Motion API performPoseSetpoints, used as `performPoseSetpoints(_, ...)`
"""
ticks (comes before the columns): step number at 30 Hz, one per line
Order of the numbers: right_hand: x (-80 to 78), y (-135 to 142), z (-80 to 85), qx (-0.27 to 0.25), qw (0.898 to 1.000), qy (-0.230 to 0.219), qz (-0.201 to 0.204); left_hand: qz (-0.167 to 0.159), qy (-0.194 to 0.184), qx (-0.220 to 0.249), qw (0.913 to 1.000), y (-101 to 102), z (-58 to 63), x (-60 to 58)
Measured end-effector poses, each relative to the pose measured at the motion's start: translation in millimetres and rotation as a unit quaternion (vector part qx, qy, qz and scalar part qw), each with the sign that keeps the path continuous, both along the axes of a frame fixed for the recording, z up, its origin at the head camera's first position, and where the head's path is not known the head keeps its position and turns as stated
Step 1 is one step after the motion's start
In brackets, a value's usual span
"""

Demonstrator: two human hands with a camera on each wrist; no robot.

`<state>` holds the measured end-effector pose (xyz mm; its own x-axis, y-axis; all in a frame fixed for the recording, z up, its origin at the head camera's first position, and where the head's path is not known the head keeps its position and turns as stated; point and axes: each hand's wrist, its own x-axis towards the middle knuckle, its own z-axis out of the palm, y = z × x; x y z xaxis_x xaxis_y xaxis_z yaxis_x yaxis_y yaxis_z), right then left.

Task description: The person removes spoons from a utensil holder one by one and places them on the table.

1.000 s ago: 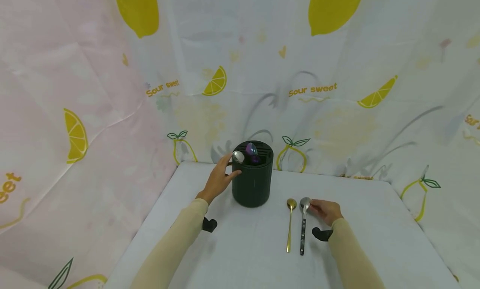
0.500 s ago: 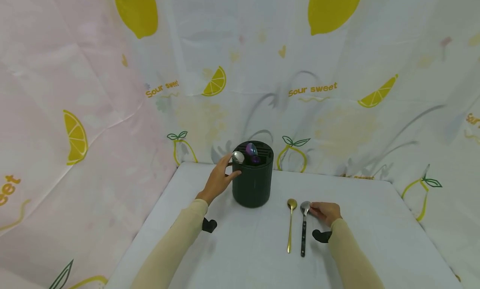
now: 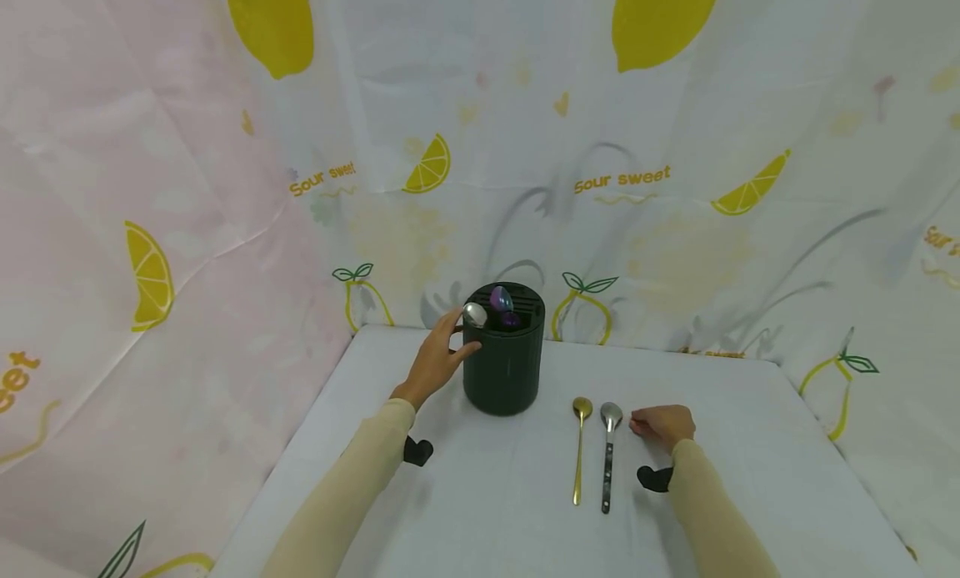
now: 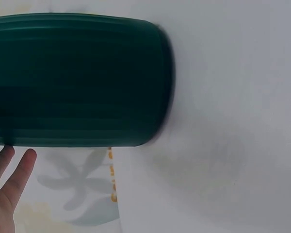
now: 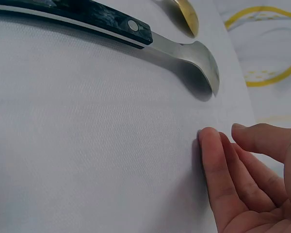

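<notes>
A dark green cylindrical utensil holder stands upright toward the back of the table. My left hand touches its left side near the rim, thumb toward the front; in the left wrist view the fingers look straight, tips at the holder's wall. A silver spoon and purple spoons show their bowls at the holder's top. On the table lie a gold spoon and, parallel to it, a black-handled silver spoon. Just right of that spoon's bowl, my right hand holds nothing, its fingers loosely bent.
The white table meets a lemon-print cloth behind it and on the left. The holder stands close to that back cloth. Both loose spoons lie right of the holder, bowls toward the back.
My right hand drew the black-handled spoon slightly nearer, then let go and moved right, away from its bowl. The left hand stays at the holder.
</notes>
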<state>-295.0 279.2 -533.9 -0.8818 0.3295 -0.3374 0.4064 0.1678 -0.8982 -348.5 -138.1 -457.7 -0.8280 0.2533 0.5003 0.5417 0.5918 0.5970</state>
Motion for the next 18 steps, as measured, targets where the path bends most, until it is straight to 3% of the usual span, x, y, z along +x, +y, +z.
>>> performPoseSetpoints(8,6.0,9.5,12.2,-0.016,0.999,0.026,-0.011,0.000,0.001,0.001,1.0000,-0.5,1.9,1.2)
performPoseSetpoints(14,-1.5,-0.5,33.1,-0.063,0.994,0.085,0.020,0.000,-0.001,0.000,1.0000,-0.8,0.8,1.5)
performPoseSetpoints(18,-9.9,-10.8,50.5,-0.063,0.988,0.137,0.044,-0.001,-0.001,0.001,1.0000,0.0,0.3,0.9)
